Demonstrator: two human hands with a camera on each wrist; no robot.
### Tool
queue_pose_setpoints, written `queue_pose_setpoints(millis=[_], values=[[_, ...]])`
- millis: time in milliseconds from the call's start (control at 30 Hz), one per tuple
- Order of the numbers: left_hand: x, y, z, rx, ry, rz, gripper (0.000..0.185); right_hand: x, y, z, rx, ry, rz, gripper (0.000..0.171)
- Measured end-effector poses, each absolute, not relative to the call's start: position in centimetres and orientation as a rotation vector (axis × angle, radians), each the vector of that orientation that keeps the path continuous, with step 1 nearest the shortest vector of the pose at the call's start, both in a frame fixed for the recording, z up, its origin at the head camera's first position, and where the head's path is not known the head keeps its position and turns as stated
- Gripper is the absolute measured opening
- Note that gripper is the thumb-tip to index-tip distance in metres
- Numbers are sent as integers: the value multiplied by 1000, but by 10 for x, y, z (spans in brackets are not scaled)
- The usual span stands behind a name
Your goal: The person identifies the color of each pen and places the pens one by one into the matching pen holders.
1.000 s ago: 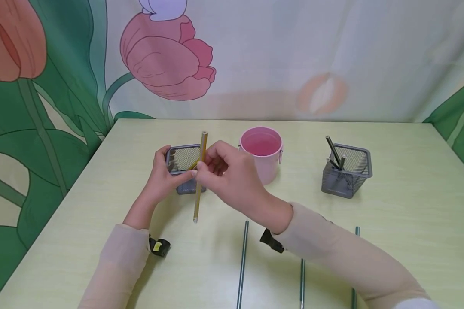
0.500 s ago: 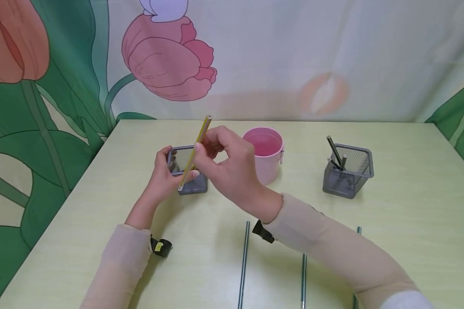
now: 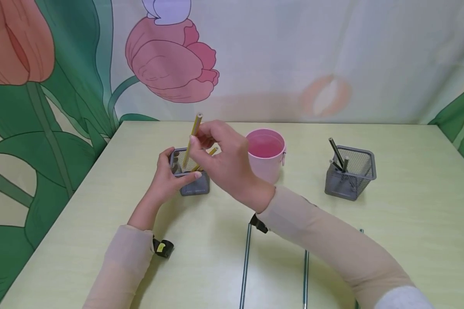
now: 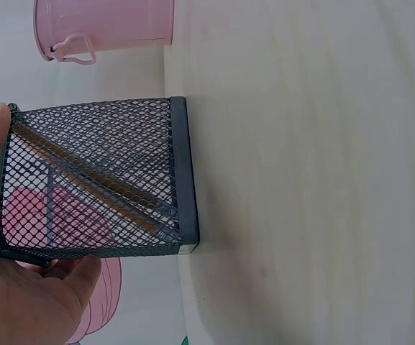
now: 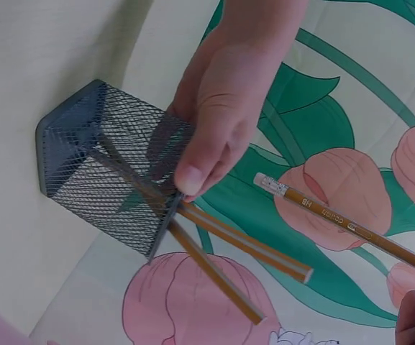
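Observation:
My left hand grips the rim of a grey mesh pencil cup on the left of the pale green table, thumb on its near edge. Two yellow pencils stand slanted inside that cup. My right hand pinches another yellow pencil above the cup's mouth, eraser end down over the opening. In the left wrist view my left hand wraps the cup's rim.
A pink bucket stands just right of the cup. A second grey mesh cup with dark pencils stands at the right. Green pencils lie near the table's front edge. A flowered cloth hangs behind.
My right hand has lifted the yellow pencil and swung it from in front of the cup to above its mouth. The left hand stays on the cup.

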State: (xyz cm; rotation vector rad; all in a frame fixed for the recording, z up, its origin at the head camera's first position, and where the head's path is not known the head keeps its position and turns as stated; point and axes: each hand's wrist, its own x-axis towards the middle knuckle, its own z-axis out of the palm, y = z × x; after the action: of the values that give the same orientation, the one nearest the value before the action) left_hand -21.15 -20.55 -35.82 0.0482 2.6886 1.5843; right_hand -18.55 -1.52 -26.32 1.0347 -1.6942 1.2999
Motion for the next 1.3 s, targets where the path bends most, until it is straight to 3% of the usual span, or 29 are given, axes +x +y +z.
queue_pose_setpoints(millis=[1300], values=[[-210, -207, -359, 67, 2636, 1654, 101, -209, -30, -308, 1006, -1994, 1230, 6]])
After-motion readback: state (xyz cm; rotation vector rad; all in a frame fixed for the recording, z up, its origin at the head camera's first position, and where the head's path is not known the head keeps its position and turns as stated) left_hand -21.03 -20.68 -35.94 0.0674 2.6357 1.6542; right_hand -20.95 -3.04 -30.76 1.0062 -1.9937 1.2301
